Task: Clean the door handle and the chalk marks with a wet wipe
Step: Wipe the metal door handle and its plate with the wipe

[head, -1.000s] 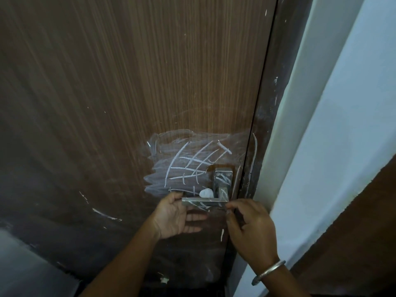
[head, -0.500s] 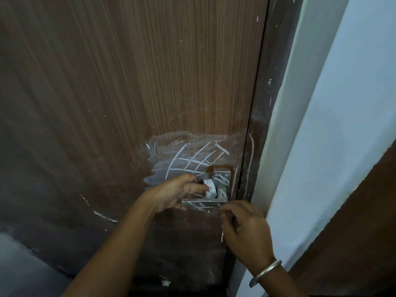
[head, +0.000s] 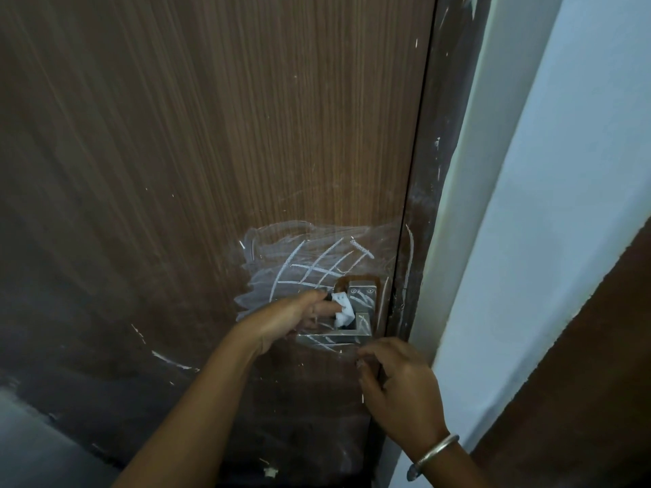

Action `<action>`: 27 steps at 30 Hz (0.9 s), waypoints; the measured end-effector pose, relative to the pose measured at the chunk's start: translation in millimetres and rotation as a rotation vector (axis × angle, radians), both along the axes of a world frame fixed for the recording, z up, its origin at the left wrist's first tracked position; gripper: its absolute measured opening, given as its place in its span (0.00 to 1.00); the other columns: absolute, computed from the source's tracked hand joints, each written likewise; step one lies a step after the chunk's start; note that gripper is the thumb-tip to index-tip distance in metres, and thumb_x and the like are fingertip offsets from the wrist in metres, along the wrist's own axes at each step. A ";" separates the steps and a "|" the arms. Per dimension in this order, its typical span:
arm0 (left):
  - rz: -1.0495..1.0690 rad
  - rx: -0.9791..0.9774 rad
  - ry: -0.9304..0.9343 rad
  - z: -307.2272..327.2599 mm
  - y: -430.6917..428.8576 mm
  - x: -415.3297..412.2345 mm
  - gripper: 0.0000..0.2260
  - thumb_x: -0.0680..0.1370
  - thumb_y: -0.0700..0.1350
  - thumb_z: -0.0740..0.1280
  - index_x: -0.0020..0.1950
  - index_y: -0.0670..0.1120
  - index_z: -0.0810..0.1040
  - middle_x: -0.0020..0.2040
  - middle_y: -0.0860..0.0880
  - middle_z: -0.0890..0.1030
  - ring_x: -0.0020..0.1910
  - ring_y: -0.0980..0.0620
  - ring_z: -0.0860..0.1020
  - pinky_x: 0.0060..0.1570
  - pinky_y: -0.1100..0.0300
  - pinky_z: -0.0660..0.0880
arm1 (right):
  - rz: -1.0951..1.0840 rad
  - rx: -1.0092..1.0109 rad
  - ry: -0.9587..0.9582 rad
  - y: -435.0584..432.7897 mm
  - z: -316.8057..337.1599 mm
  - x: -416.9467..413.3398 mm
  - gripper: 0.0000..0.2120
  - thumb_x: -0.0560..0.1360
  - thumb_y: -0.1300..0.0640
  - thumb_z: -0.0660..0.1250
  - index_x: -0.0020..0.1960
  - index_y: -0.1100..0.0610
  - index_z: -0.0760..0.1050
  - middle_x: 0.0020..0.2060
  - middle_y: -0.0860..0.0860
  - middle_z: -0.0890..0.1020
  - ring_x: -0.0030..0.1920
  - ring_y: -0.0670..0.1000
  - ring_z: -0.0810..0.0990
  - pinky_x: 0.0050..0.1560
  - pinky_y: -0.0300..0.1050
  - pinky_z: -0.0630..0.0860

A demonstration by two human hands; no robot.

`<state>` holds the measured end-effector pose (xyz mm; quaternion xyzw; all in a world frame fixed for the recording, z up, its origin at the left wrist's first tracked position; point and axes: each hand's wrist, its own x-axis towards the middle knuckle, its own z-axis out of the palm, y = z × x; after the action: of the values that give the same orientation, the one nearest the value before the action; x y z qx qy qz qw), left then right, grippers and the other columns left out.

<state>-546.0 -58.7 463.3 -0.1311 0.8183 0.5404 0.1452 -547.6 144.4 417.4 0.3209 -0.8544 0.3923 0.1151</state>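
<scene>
Door: I am looking at a brown wood-grain door, closed against its dark frame, with a pale wall lying to the right of the frame.
Door handle: A square metal door handle is sitting near the door's right edge, its lever running out to the left and carrying white streaks.
Chalk marks: White chalk marks, crossed lines over a smeared patch, are spreading above and to the left of the handle.
Wet wipe: A crumpled white wet wipe is being pressed against the handle's left side, just above the lever.
Left hand: I am seeing the left hand pinching the wipe at its fingertips, coming in from the handle's left.
Right hand: The right hand is sitting just below the handle at the door's edge, fingers curled; I cannot tell whether it is gripping the edge or only resting there.
Bangle: A silver bangle is circling the right wrist, well below the handle.
</scene>
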 end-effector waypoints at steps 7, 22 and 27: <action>0.015 -0.023 0.051 10.6 2.3 1.2 0.18 0.79 0.60 0.46 0.53 0.64 0.76 0.62 0.58 0.76 0.54 0.53 0.76 0.62 0.51 0.65 | 0.014 0.041 -0.010 -0.7 -2.6 0.3 0.05 0.71 0.58 0.68 0.45 0.56 0.82 0.43 0.51 0.83 0.43 0.50 0.80 0.45 0.42 0.76; 0.153 -0.120 0.188 14.6 15.2 5.8 0.10 0.75 0.61 0.61 0.42 0.61 0.82 0.44 0.62 0.82 0.42 0.59 0.80 0.45 0.62 0.73 | 0.077 0.127 -0.016 -6.4 -7.4 2.1 0.07 0.74 0.54 0.66 0.50 0.52 0.81 0.49 0.48 0.81 0.47 0.44 0.76 0.47 0.23 0.60; 0.099 -0.084 0.240 5.5 21.3 12.8 0.08 0.77 0.53 0.62 0.49 0.61 0.80 0.47 0.66 0.79 0.44 0.72 0.76 0.44 0.69 0.69 | 0.062 0.133 -0.033 -8.5 -11.5 -0.2 0.08 0.75 0.51 0.64 0.51 0.50 0.80 0.51 0.45 0.81 0.48 0.41 0.75 0.46 0.20 0.58</action>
<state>-533.2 -37.4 468.7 -0.1117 0.8444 0.5238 0.0139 -547.7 135.9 405.9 0.3477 -0.8700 0.3432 0.0669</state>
